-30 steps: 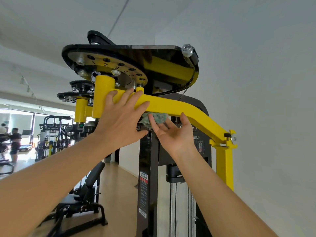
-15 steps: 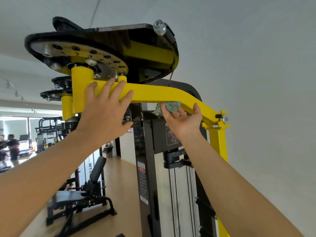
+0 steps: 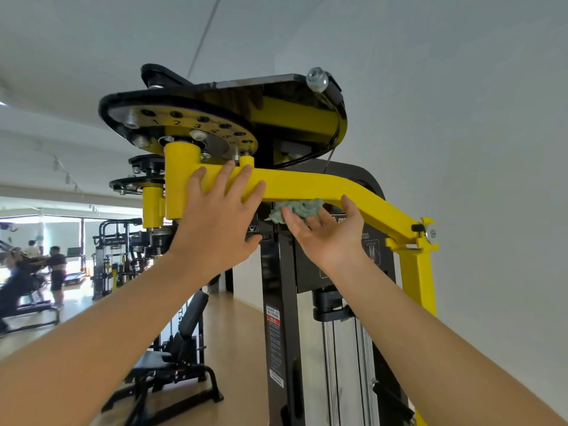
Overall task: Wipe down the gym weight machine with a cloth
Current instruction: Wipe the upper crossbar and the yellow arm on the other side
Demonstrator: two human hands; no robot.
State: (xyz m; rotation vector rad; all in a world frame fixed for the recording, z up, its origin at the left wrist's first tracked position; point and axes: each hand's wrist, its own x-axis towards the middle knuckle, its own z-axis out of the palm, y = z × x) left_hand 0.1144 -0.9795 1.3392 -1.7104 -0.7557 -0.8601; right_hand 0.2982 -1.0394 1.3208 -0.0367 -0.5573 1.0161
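The weight machine has a black upright (image 3: 278,290), a numbered adjustment disc (image 3: 184,124) on top and a yellow swing arm (image 3: 310,182) reaching right and down. My left hand (image 3: 218,222) rests flat on the front of the yellow arm near its pivot, fingers straight, thumb below the arm. My right hand (image 3: 329,238) is turned palm up. Its straight fingers press a crumpled green cloth (image 3: 299,207) against the underside of the yellow arm, and its thumb lies on the arm's front face.
A white wall (image 3: 476,179) stands close on the right. A black bench (image 3: 184,342) sits low on the wooden floor to the left. Further machines (image 3: 113,256) and people (image 3: 57,269) are far back at the left.
My right hand slid the cloth right along the arm's underside, then back a little towards my left hand. My left hand stayed on the arm. The view shifted.
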